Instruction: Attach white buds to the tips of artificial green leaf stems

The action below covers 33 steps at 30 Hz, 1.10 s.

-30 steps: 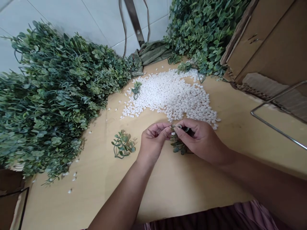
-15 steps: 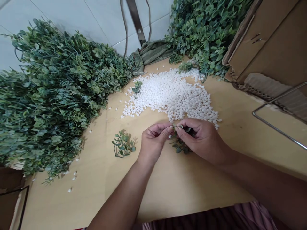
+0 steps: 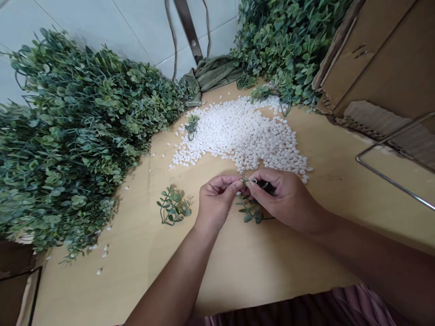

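My left hand [image 3: 215, 199] is closed in a pinch, thumb against fingers, with a small white bead [image 3: 238, 193] showing at its fingertips. My right hand [image 3: 287, 192] pinches a sprig of artificial green leaves [image 3: 253, 213] by one of its tips. The fingertips of both hands meet there, and the sprig's other leaves hang below, partly hidden by the right hand. Just beyond the hands spreads a heap of white beads [image 3: 238, 131]. A second leafy sprig [image 3: 173, 206] lies on the table left of my left hand.
Big piles of artificial greenery [image 3: 78, 149] stand at the left and greenery [image 3: 288, 45] at the back right. A cardboard box [image 3: 384, 68] and a bent metal rod [image 3: 390, 176] are on the right. A small sprig [image 3: 192, 127] rests on the beads. Dark green cloth [image 3: 217, 72] lies behind.
Both hands stay together at the same spot. The sprig under them has turned slightly, so more of its leaves show to the left. The whole view has shifted a little.
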Tool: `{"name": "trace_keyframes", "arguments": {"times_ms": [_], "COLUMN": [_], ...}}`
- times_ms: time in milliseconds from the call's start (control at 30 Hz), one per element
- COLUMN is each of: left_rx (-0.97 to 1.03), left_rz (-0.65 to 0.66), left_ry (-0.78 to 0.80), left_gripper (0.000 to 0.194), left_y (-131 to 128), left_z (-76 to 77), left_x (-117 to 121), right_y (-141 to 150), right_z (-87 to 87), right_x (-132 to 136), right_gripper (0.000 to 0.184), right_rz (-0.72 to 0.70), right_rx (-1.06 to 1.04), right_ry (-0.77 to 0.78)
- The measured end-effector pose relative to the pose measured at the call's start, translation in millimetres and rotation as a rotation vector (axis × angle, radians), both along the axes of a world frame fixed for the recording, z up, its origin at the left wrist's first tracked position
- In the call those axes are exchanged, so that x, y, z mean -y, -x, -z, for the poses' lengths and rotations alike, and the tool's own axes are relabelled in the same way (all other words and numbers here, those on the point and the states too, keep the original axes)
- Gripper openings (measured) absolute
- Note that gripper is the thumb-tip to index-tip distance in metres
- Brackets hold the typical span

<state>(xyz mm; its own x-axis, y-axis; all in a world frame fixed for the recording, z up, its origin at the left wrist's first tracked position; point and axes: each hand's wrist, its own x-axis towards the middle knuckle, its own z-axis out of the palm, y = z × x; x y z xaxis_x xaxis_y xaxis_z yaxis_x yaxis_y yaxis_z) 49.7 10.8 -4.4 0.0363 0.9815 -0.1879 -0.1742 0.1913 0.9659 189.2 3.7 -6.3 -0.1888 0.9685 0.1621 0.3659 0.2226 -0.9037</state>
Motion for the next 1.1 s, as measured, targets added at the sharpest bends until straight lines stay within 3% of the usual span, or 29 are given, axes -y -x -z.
{"name": "trace_keyframes", "arguments": {"times_ms": [467, 800, 1100], "left_rx": [-0.025, -0.022, -0.026], "left_rz": [0.075, 0.029, 0.063], "left_ry": [0.013, 0.035, 0.036], "left_gripper": [0.017, 0.020, 0.018], "left_y": [2.4, 1.3, 3.9], "left_z": [2.9, -2.6, -1.7], "left_x": [-4.5, -3.4, -5.0], "right_y": [-1.5, -0.2, 0.1], "right_z": [3.9, 2.4, 2.2], "right_x": [-1.8, -3.1, -4.8], "right_gripper": [0.018, 0.016, 0.016], "right_rz": [-0.031, 0.001, 0.003], "right_rx": [0.011, -0.035, 0.011], "right_ry": [0.063, 0.076, 0.072]}}
